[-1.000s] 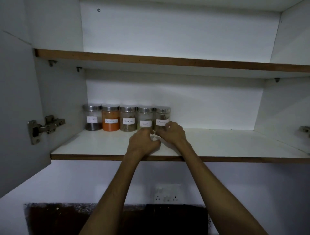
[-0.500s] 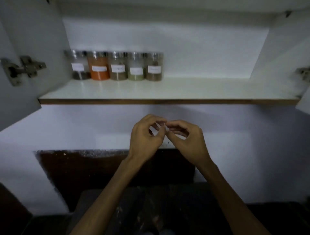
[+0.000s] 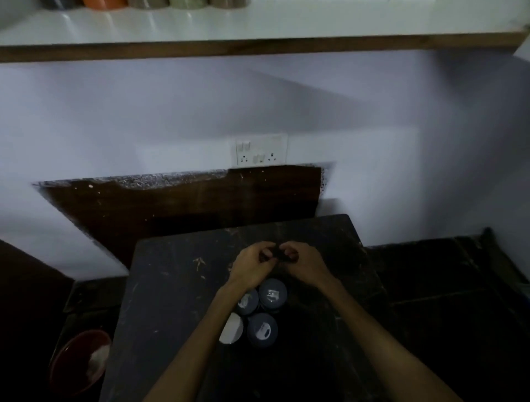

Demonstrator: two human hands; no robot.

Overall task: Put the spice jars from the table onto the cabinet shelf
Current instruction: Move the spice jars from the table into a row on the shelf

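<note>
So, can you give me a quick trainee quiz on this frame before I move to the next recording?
1. True or false: the shelf has nothing standing on it.
2. Where is the red bowl? A) low down, left of the table; B) on the shelf; C) on the table.
3. Fill in: the table jars sit closest to the wrist of the ___ hand.

Key: 1 false, the shelf jars show at the top edge; 2 A; 3 left hand.
</note>
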